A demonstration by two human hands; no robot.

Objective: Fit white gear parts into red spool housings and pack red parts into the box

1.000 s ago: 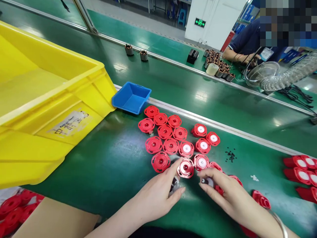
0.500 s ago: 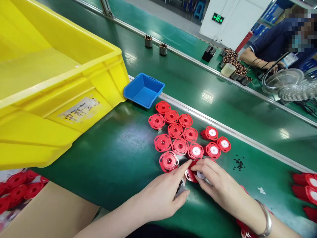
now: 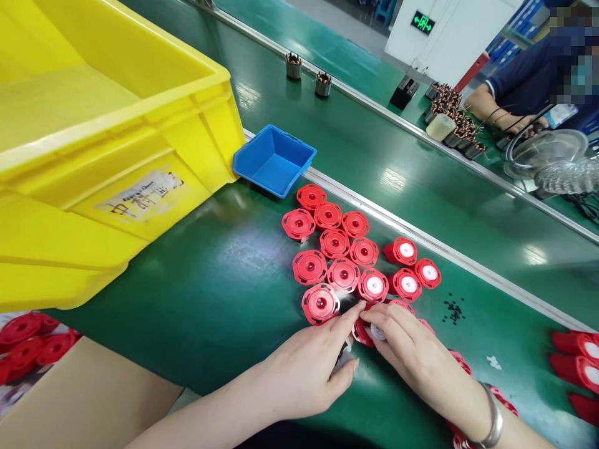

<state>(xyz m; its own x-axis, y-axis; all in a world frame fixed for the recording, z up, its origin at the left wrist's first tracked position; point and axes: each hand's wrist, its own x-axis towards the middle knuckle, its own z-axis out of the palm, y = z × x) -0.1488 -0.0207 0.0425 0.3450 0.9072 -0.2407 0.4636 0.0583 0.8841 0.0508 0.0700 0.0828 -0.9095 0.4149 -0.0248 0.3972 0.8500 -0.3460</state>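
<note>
In the head view, my left hand [image 3: 313, 365] has its index finger reaching to a red round flanged housing [image 3: 361, 333]. Its thumb and other fingers curl around something dark and whitish [image 3: 345, 354], mostly hidden. My right hand [image 3: 412, 352] comes from the other side, its fingers closed on a white round ribbed disc [image 3: 377, 332] at the top of that housing. Fingers cover much of both parts. Just beyond stand similar red housings, some with a white disc [image 3: 374, 285] in the middle, others with a bare red centre [image 3: 321, 304].
A large yellow bin [image 3: 178, 137] stands at left, with a small blue tray [image 3: 276, 161] beside it. Tiny black pieces [image 3: 453, 310] lie right of the housings. More red parts [image 3: 580, 358] are at far right. Across the metal rail, a person's arm [image 3: 496, 109] is near copper-wound parts [image 3: 461, 125].
The camera view has shifted slightly. My right fingers have moved a little over the white disc, which shows less now. My left hand stays almost the same.
</note>
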